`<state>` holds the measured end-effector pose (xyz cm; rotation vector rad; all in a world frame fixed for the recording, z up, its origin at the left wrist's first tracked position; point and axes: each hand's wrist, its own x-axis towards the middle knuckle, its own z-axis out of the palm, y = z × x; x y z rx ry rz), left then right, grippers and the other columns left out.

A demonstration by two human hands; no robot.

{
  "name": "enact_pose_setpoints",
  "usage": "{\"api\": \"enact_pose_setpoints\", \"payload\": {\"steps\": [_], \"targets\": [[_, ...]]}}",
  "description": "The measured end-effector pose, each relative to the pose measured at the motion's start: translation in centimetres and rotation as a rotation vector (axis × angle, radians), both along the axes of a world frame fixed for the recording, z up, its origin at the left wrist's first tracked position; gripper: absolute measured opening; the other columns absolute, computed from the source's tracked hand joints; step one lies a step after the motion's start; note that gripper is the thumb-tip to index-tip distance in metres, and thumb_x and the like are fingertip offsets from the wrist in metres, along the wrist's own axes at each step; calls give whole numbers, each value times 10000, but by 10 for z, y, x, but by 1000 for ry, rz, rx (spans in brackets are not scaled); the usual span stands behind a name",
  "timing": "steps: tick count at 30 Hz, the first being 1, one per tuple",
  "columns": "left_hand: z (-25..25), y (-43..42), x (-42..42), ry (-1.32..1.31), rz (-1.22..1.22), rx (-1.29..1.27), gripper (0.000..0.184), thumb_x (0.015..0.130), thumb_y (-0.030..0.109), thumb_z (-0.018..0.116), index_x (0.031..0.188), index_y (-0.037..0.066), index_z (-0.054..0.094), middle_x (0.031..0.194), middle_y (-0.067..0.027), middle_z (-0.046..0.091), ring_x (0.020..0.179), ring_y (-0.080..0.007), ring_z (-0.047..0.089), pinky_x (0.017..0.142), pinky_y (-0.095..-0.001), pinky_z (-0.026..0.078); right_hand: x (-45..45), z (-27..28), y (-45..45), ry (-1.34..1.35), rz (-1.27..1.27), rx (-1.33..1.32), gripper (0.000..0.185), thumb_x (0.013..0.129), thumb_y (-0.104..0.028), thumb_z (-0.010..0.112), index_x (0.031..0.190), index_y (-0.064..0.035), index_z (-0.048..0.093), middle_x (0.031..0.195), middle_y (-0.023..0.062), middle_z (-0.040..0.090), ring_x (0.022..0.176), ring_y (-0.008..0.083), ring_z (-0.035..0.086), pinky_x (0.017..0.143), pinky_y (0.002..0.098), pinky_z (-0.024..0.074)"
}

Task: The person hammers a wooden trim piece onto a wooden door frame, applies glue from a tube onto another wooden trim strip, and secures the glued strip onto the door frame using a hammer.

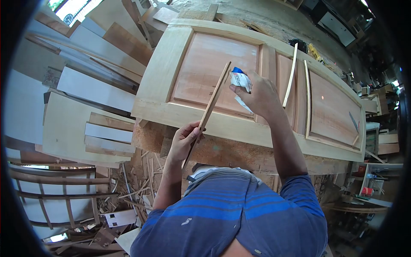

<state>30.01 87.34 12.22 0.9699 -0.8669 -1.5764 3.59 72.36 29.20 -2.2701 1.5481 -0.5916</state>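
Observation:
My left hand (188,136) is closed around a thin wooden strip (212,101), which slants up and away over the near edge of a panelled wooden door (150,85). Close to the strip's far end, my right hand (259,95) grips a crumpled white packet (240,81) with printing and a blue end. What the packet contains cannot be made out. The door lies flat under both hands. Two loose pale strips, one wooden strip (290,77) and another wooden strip (307,98), rest across its right half.
A slim grey-blue tool (353,121) lies on the door's right panel. Boards and sheets (92,92) are stacked at the left. Wood offcuts (147,175) litter the floor below the bench. A yellow tool (314,52) sits beyond the door's far edge, and shelves (366,180) stand at the right.

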Motion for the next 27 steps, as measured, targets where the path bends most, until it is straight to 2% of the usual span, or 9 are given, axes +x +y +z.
{"api": "enact_pose_setpoints", "payload": {"steps": [8, 14, 17, 20, 27], "targets": [[9, -10, -9, 21, 14, -33, 385, 1159, 220, 642, 1459, -16, 690, 1162, -52, 782, 911, -122, 721, 795, -283, 556, 5, 12, -5, 33, -12, -38, 474, 1015, -443, 786, 1182, -4, 721, 905, 233, 800, 871, 408, 809, 819, 535, 624], [19, -18, -14, 5, 63, -37, 388, 1166, 225, 630, 1458, -22, 696, 1157, -49, 783, 903, -127, 728, 782, -280, 558, 7, 15, -8, 59, -13, 40, 444, 1024, -420, 778, 1149, 3, 729, 890, 242, 792, 860, 405, 806, 814, 524, 615], [20, -18, -13, 2, 56, -42, 394, 1167, 229, 629, 1462, -22, 694, 1154, -47, 785, 901, -123, 729, 779, -274, 556, 5, 22, -6, -56, -12, 26, 438, 1031, -415, 769, 1125, 11, 730, 882, 245, 788, 845, 404, 802, 800, 522, 602], [26, -19, -18, -16, 62, -32, 403, 1170, 243, 624, 1466, -21, 692, 1131, -52, 786, 890, -114, 725, 773, -267, 555, 4, 25, -5, -88, -50, 26, 487, 1008, -402, 799, 1231, 30, 764, 897, 256, 787, 817, 384, 803, 769, 479, 594], [47, -36, -29, -40, 62, -72, 427, 1183, 283, 598, 1472, -18, 688, 1062, -81, 783, 852, -96, 694, 770, -263, 562, 11, 14, 15, -61, -5, 101, 486, 1014, -424, 784, 1188, 29, 753, 894, 258, 786, 840, 400, 805, 791, 491, 597]]}}
